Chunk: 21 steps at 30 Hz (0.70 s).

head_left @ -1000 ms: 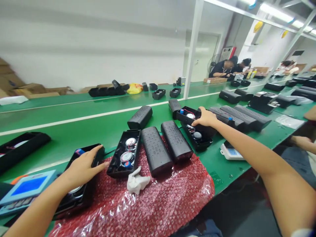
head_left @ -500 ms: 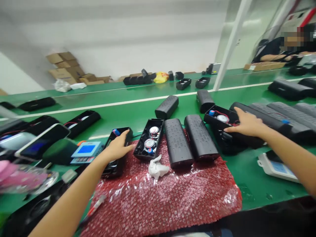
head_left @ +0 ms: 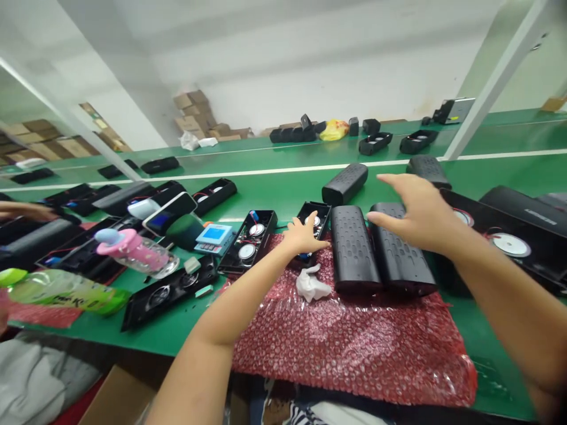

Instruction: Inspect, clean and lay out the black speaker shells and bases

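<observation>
At the centre of the frame we have our left hand (head_left: 305,237) over an uncovered black housing (head_left: 323,221); whether its fingers grip it, we cannot tell. Right of centre, our right hand (head_left: 419,213) is spread wide above a patterned black housing (head_left: 406,268); red bubble wrap (head_left: 354,348) fills the lower centre

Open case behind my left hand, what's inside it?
Part of a round white speaker and, nearer you, something blue. Your left hand covers the middle; what's there can't be seen.
</observation>
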Available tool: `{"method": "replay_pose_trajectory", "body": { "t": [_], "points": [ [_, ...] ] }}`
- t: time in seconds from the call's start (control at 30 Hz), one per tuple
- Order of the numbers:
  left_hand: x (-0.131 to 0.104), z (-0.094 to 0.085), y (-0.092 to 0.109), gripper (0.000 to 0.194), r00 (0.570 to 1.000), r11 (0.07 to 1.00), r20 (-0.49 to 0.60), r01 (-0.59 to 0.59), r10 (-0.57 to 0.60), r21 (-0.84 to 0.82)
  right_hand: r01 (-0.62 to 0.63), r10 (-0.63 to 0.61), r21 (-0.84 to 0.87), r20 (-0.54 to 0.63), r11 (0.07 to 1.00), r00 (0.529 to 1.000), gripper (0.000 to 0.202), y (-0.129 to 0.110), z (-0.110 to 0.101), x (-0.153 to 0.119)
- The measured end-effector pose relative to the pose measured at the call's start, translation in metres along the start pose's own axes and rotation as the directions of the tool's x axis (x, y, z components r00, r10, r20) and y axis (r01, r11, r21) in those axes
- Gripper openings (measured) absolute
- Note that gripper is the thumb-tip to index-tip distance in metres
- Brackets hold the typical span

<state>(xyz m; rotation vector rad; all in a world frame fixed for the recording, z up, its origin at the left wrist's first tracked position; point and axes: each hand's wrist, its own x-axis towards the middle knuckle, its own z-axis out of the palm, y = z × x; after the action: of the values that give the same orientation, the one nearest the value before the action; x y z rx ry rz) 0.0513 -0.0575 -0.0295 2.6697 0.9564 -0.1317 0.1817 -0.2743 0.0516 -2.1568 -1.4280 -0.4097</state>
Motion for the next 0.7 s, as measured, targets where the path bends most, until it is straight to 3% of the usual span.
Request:
{"method": "replay_pose_trajectory", "body": {
  "t": [0.13,0.23,0.37,0.47,0.53,0.63,0.7],
  "points": [
    [0.010,0.002,0.003,0.117,0.995,0.995,0.001,0.098,-0.098,-0.029,0.015,-0.027,0.290,0.037,0.957,0.999,0.064,-0.042,0.029,0.021],
    [0.009,-0.003,-0.010,0.125,0.993,0.988,-0.013,0.116,-0.118,-0.100,0.007,-0.005,0.484,-0.006,0.875,1.000,0.060,-0.053,0.036,0.021],
    [-0.007,-0.009,-0.032,0.131,0.986,0.976,-0.036,0.154,-0.161,-0.157,-0.011,0.119,0.648,-0.123,0.761,0.985,0.051,-0.043,0.021,0.004],
    [-0.020,-0.011,-0.041,0.127,0.978,0.970,-0.063,0.187,-0.198,-0.158,0.015,0.235,0.747,-0.228,0.665,0.945,0.040,-0.023,0.005,-0.006],
    [-0.026,-0.012,-0.037,0.119,0.975,0.971,-0.111,0.173,-0.192,-0.163,0.089,0.289,0.793,-0.321,0.603,0.902,0.033,-0.011,-0.003,-0.007],
    [-0.030,-0.006,-0.010,0.100,0.975,0.982,-0.208,0.044,-0.083,-0.186,0.183,0.343,0.804,-0.431,0.565,0.835,0.026,0.003,-0.007,-0.003],
    [-0.030,0.004,0.017,0.099,0.987,0.888,-0.155,-0.035,-0.041,-0.458,0.204,0.361,0.793,-0.469,0.574,0.806,0.023,0.008,-0.007,-0.001]
  ]
}}
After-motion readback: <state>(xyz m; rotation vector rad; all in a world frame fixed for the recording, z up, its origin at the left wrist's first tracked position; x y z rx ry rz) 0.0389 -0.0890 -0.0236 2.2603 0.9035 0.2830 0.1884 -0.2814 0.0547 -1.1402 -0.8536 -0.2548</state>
